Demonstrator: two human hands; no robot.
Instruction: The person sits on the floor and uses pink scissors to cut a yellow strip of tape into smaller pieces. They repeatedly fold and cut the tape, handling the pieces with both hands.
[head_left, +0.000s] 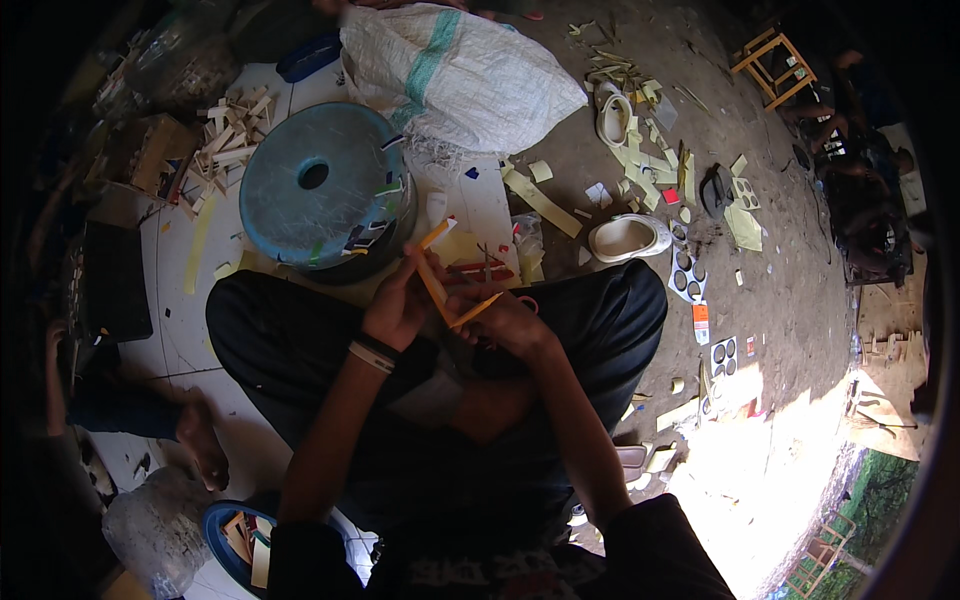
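Above my crossed legs, a folded orange strip (432, 284) with a zigzag bend is held between both hands. My left hand (394, 308), closed, pinches it near its upper bend. My right hand (505, 320) is closed around the lower bend, its fingers partly hidden. A reddish loop, like a scissors handle (529, 303), shows at the right hand's knuckles, and thin grey blades seem to stick up beyond them. Just past the hands lie red and pale yellow pieces (458, 247). A blue-grey round stool (270, 190) with a hole in its top stands ahead on the left.
A white woven sack (490, 85) lies at the far side. Wooden sticks (235, 130) are piled at the left. Paper scraps (650, 170) and pale shoes (628, 238) litter the ground at the right. Another person's foot (203, 445) and a blue basin (215, 530) are at the lower left.
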